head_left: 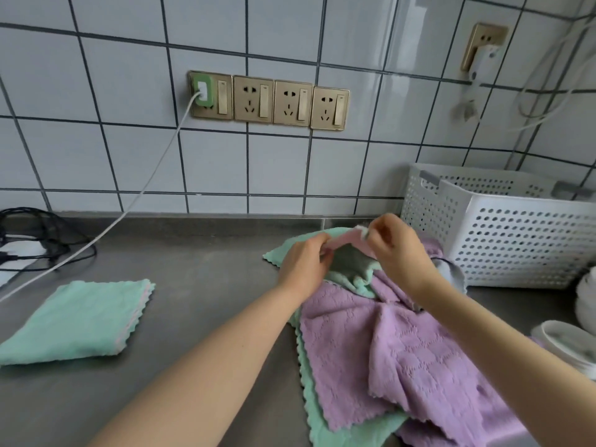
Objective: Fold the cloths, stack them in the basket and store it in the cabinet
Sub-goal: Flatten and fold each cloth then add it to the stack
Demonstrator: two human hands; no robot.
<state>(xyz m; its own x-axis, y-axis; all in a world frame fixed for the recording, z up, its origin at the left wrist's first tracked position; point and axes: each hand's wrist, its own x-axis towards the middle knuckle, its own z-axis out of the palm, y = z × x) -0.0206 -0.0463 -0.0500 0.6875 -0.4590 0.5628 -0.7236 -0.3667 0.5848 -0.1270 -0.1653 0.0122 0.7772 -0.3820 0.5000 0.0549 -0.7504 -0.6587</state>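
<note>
While gripping the pink cloth [342, 241] at two points, left hand [304, 264] pinches its near-left corner, fingers curled; right hand [395, 250] pinches its far-right corner, fingers curled. Pink cloth raised slightly and stretched between both hands, above the heap.

Directly below both hands: heap of unfolded cloths on the grey tabletop [200, 262]. Heap contents: purple cloth [387, 353] on top, crumpled, reaching from under the right hand toward the near edge; green cloth [319, 414] beneath it, scalloped edge showing to the left of and below the left hand.

Far left of the left hand, well apart: folded green cloth [77, 321], lying flat on the tabletop.

Just right of the right hand, near the heap: white perforated basket [503, 240], upright against the tiled wall; contents cannot be seen.

Beyond both hands, on the wall: row of sockets [269, 101], white cable [145, 185] plugged into the leftmost.

Right of the right forearm: white dishes [567, 343], partly cut off.
</note>
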